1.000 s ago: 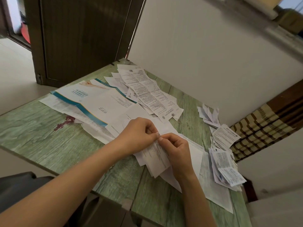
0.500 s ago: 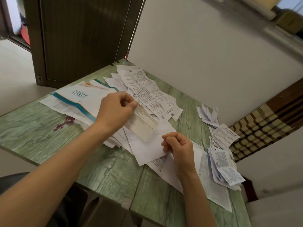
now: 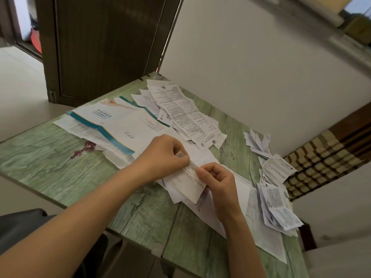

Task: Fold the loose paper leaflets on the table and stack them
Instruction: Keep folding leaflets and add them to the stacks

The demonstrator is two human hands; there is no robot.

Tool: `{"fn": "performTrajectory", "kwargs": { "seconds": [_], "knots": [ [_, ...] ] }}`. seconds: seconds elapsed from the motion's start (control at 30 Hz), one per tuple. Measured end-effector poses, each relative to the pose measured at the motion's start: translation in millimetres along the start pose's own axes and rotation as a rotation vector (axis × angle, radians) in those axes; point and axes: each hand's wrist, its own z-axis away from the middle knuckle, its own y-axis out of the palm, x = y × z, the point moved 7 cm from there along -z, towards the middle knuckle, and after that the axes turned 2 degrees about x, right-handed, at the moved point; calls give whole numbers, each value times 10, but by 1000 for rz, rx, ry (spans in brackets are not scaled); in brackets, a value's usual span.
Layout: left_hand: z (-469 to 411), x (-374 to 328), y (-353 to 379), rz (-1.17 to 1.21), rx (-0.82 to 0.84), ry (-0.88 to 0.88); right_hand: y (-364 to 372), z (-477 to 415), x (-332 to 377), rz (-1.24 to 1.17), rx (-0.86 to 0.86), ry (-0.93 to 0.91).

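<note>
Green wood-grain tabletop (image 3: 50,161): the left part is bare out to its left and near edges, save a dark red stain (image 3: 84,150). Most open room is there and along the near edge under the arms. A brown door (image 3: 100,47) stands behind the far left corner.

Left of centre a large brochure (image 3: 112,125) with a teal stripe lies flat, overlapping plain sheets. Past it a long printed sheet (image 3: 186,115) lies on loose papers toward the far edge, near the white wall (image 3: 261,67).

The left forearm enters from the lower left, crossing the near edge on a diagonal. Left hand (image 3: 162,155): knuckles up, fingers curled, pinching the upper edge of a small leaflet (image 3: 188,177) at mid-table. The leaflet rests on other loose sheets, its lower corner pointing at the near edge.

The right forearm rises from the bottom. Right hand (image 3: 218,183): fingers curled, pinching the same edge just beside the left hand.

A big white sheet (image 3: 251,207) covers the surface right of that hand. A small heap of folded papers (image 3: 258,144) sits near the wall. A stack of folded leaflets (image 3: 277,205) sits nearer, at the right edge, leaving little room there.
</note>
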Motion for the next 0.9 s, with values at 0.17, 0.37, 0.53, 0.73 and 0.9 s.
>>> {"fn": "performTrajectory", "kwargs": {
  "seconds": [0.17, 0.37, 0.53, 0.73, 0.9],
  "knots": [
    [-34, 12, -177, -75, -44, 12, -63, 3, 4, -38, -31, 1],
    [-9, -6, -327, -89, -182, 26, -261, 5, 9, -111, -191, -5],
    [22, -124, 4, -146, -68, 85, -381, 48, 21, -116, -325, 30],
    [39, -230, 207, -67, -73, 95, -1211, 442, 323, 5, -721, -52],
    [90, -287, 396, -84, 8, 100, -1989, 779, 290, 370, -972, -30]
  ]
}}
